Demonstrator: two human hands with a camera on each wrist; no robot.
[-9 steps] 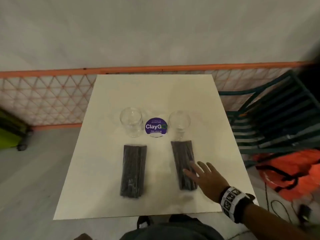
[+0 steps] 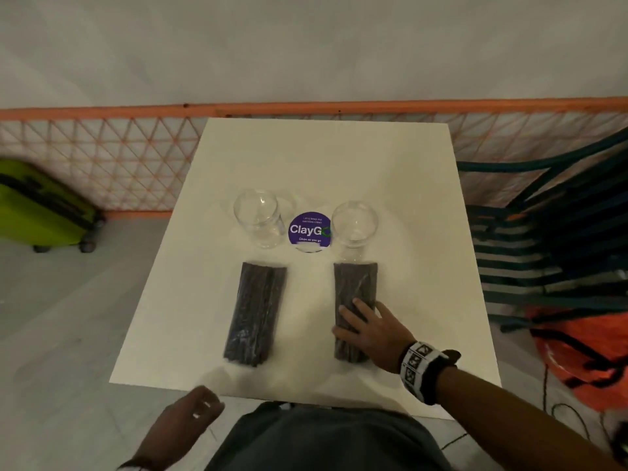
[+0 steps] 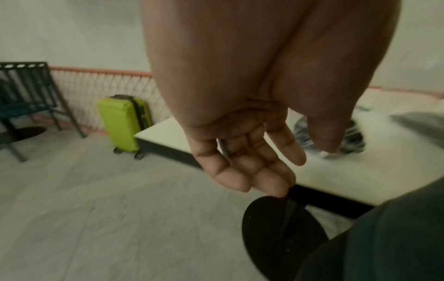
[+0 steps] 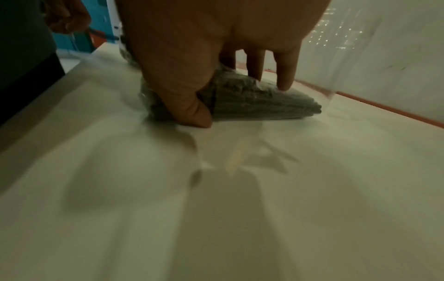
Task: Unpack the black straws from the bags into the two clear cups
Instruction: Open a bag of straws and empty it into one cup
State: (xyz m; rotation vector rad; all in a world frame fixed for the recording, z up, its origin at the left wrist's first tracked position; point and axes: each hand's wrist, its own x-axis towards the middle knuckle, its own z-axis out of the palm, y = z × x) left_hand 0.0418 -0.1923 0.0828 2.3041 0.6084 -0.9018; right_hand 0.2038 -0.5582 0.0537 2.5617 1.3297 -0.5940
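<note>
Two clear bags of black straws lie side by side on the white table [image 2: 339,158]. The left bag [image 2: 256,311] lies untouched. My right hand [image 2: 346,317] grips the right bag [image 2: 355,283] near its middle. In the right wrist view the thumb presses one side of that bag [image 4: 264,106] and the fingers [image 4: 284,83] come down over the top. Beyond the bags stand the left clear cup [image 2: 260,219] and the right clear cup [image 2: 355,226], both empty. My left hand [image 2: 200,406] hangs below the table's near edge, its fingers [image 3: 252,171] relaxed and holding nothing.
A round purple sticker [image 2: 309,231] sits between the cups. Behind the table runs an orange mesh fence [image 2: 102,147]. A lime-green suitcase [image 2: 40,205] stands on the floor at the left. Stacked dark chairs [image 2: 560,232] and an orange bag [image 2: 584,351] are at the right.
My right hand has moved forward and left from beside the right bag onto it and closed over it. My left hand has come into view below the table's edge.
</note>
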